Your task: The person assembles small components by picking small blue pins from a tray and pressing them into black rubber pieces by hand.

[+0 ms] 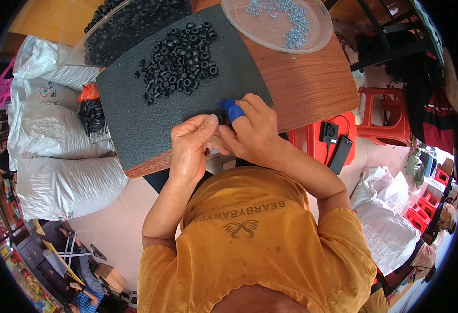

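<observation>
One black part [220, 119] pinched by left fingers [208, 124]; right fingers [254, 106], hold unclear; mat [124, 109] on table [312, 86], sacks [69, 185] beside.

We see one line of dark capital letters [239, 209] across the mustard shirt [276, 245], with a winged emblem [241, 228] next to it. On the white sacks [72, 182] at left we find round coloured logos [46, 92] beside dark print too small for us to read. We notice pale lettering on a dark red cloth [440, 120] and faint, illegible reddish lines on a white bag [388, 235] at right.
</observation>
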Demonstrator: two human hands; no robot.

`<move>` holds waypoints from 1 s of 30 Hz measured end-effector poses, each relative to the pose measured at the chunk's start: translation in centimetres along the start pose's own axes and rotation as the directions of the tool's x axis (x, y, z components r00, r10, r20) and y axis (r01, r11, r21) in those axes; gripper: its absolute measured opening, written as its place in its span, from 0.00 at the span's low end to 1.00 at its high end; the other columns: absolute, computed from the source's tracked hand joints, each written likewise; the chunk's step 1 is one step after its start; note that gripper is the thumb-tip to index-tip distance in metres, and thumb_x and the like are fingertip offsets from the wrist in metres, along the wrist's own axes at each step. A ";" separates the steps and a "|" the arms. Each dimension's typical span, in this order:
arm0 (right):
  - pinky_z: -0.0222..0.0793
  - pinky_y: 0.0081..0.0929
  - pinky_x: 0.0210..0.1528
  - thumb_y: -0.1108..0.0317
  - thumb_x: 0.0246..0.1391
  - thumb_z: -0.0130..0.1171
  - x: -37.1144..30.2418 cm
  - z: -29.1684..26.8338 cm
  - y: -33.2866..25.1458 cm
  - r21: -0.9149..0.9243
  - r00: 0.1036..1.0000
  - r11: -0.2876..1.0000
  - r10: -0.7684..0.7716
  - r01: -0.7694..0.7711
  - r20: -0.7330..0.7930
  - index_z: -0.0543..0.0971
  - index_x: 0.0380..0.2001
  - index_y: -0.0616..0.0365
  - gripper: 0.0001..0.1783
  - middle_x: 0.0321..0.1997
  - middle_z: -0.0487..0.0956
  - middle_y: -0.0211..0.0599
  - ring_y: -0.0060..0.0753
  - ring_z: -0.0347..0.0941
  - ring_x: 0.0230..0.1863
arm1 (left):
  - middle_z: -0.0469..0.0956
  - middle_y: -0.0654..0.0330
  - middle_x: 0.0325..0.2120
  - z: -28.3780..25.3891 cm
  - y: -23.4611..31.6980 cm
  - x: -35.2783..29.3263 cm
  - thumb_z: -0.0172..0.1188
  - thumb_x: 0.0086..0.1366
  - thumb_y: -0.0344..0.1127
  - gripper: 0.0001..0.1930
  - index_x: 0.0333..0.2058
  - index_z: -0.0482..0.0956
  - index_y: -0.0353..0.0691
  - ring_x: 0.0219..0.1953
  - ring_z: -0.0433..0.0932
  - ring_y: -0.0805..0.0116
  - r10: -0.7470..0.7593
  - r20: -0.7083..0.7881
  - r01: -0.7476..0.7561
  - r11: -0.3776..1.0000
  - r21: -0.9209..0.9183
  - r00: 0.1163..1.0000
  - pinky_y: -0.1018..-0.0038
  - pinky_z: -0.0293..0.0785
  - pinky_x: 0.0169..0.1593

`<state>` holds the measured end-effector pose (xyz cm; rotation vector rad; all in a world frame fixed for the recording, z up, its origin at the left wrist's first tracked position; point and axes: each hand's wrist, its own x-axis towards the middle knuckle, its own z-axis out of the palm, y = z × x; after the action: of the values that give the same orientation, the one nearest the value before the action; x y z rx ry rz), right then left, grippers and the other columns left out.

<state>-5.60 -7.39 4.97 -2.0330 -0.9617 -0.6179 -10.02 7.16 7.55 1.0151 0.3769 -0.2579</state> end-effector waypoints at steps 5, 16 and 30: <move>0.64 0.38 0.23 0.77 0.29 0.63 0.0 -0.1 -0.1 0.017 0.998 0.998 -0.055 0.054 0.023 0.69 0.22 0.68 0.14 0.27 0.70 0.51 0.48 0.67 0.26 | 0.78 0.54 0.21 -0.4 -0.9 -0.1 0.52 0.65 0.31 0.11 0.31 0.77 0.27 0.18 0.75 0.72 0.107 -0.018 -0.104 0.988 0.118 0.994 0.81 0.71 0.22; 0.65 0.39 0.22 0.77 0.26 0.64 0.6 -0.4 0.1 0.060 0.988 0.987 -0.151 0.149 0.027 0.66 0.17 0.66 0.16 0.26 0.69 0.54 0.50 0.67 0.27 | 0.78 0.52 0.20 0.0 -0.3 -0.3 0.53 0.63 0.29 0.10 0.31 0.78 0.24 0.17 0.74 0.72 0.143 -0.024 -0.138 0.977 0.163 0.989 0.80 0.70 0.21; 0.60 0.37 0.23 0.73 0.27 0.62 0.8 -0.1 -0.2 0.096 0.995 0.991 -0.093 0.095 -0.031 0.64 0.13 0.59 0.14 0.19 0.65 0.44 0.44 0.63 0.23 | 0.77 0.59 0.18 -0.7 1.4 -0.2 0.55 0.61 0.30 0.09 0.28 0.79 0.28 0.16 0.71 0.78 0.078 0.032 -0.085 0.922 0.378 0.996 0.84 0.66 0.22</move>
<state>-5.34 -7.04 5.67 -1.8982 -1.0562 -0.6348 -9.78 8.51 8.33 1.4069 0.2730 -0.2696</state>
